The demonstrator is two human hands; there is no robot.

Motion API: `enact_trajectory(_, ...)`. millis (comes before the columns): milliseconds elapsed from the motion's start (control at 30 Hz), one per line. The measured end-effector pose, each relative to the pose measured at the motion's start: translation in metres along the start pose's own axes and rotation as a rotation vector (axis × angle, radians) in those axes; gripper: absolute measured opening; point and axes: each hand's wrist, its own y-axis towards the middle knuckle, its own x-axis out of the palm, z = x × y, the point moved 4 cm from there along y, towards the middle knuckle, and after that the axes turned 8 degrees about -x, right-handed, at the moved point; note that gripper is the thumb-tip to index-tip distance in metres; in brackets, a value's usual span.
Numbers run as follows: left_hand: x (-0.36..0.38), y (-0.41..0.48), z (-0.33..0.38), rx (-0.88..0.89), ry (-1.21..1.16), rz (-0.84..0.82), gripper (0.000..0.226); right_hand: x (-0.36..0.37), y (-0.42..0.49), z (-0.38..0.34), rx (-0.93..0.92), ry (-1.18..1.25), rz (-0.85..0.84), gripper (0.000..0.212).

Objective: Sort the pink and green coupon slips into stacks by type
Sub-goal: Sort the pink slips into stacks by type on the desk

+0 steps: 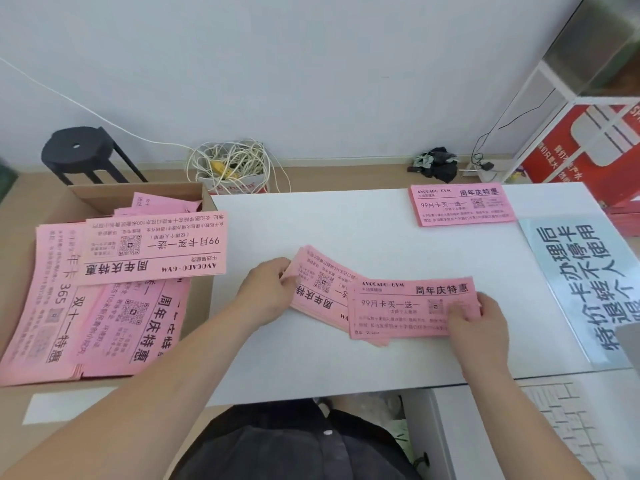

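On the white table (346, 368) lies a skewed bundle of pink slips (318, 289); my left hand (266, 292) pinches its left edge. My right hand (479, 327) pinches the right end of a pink slip (405, 306) printed "99" that lies square to me, over the bundle. A neat stack of the same pink slips (460, 204) rests at the table's far right. To my left, a cardboard box (104, 199) holds a loose heap of pink slips (104, 289) of differing prints. No green slips are in view.
A printed sign under a clear sheet (581, 289) covers the table's right side. Beyond the table stand a black stool (76, 154), a box of tangled cables (232, 168), dark cloth (436, 164), and a white rack with a red box (588, 143).
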Motion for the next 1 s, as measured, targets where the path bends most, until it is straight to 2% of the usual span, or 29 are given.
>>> enact_trajectory(33, -0.002, 0.002, 0.001, -0.012, -0.066, 0.016, 0.006, -0.001, -0.002, -0.004, -0.029, -0.098, 0.012, 0.058)
enact_trajectory(100, -0.002, 0.001, 0.002, -0.117, -0.348, 0.037, 0.02, 0.003, -0.012, -0.02, -0.212, -0.281, -0.012, 0.065)
enact_trajectory(167, 0.005, -0.003, 0.002, -0.244, -0.644, -0.013, 0.028, 0.021, -0.027, -0.033, -0.416, -0.411, -0.195, 0.059)
enact_trajectory(233, 0.019, -0.012, 0.005, -0.282, -0.765, -0.114, 0.027, 0.041, -0.04, -0.029, -0.454, -0.452, -0.407, 0.056)
enact_trajectory(333, 0.045, -0.028, 0.01, -0.286, -0.795, -0.153, 0.023, 0.05, -0.044, -0.019, -0.471, -0.516, -0.461, 0.058)
enact_trajectory(467, 0.053, -0.03, 0.003, -0.275, -0.757, -0.009, 0.02, 0.041, -0.039, -0.019, -0.494, -0.521, -0.442, 0.059)
enact_trajectory(667, -0.004, 0.005, 0.004, -0.117, -0.425, 0.078, 0.028, 0.018, -0.018, -0.016, -0.362, -0.543, -0.345, 0.068)
enact_trajectory(767, -0.025, 0.015, 0.004, -0.118, -0.435, 0.098, 0.032, 0.016, -0.014, -0.023, -0.366, -0.583, -0.293, 0.06)
enact_trajectory(900, -0.026, 0.006, 0.01, -0.119, -0.486, 0.0, 0.028, 0.033, -0.031, -0.058, -0.473, -0.293, -0.378, 0.054)
enact_trajectory(1000, -0.025, -0.004, 0.027, -0.054, -0.449, -0.148, 0.031, 0.054, -0.047, -0.093, -0.351, 0.018, -0.526, 0.066)
